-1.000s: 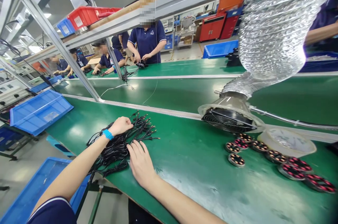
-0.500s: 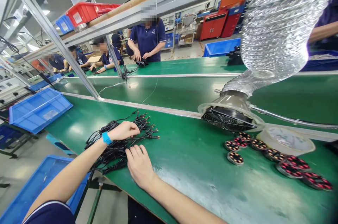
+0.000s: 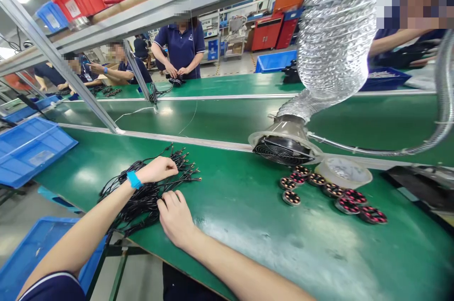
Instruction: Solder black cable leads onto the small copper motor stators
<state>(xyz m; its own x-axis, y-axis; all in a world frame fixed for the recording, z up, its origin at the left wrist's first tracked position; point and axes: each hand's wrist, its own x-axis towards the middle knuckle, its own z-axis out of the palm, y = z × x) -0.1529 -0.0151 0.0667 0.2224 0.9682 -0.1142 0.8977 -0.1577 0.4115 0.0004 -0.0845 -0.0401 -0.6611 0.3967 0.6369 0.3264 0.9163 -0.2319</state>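
Observation:
A heap of black cables (image 3: 136,204) with thin, copper-coloured tips lies on the green bench in front of me. My left hand (image 3: 158,169), with a light blue band at the wrist, reaches across the top of the heap. Its fingers are curled down and closed over cables near the tip end. Beside the heap's right edge, my right hand (image 3: 176,213) rests with bent fingers pressed round the near cables. The fingertips of both hands are partly hidden among the cables.
Several round parts with copper and red windings (image 3: 333,190) lie right, by a translucent bowl (image 3: 344,172). A fan hood (image 3: 283,150) hangs above the green bench (image 3: 244,225) on foil ducting. Blue crates (image 3: 33,150) stand left. Co-workers (image 3: 182,50) sit or stand across the bench.
The view has swung to the right, so the scene sits further left and another person shows at the right edge. Both hands keep about the same place on the cables.

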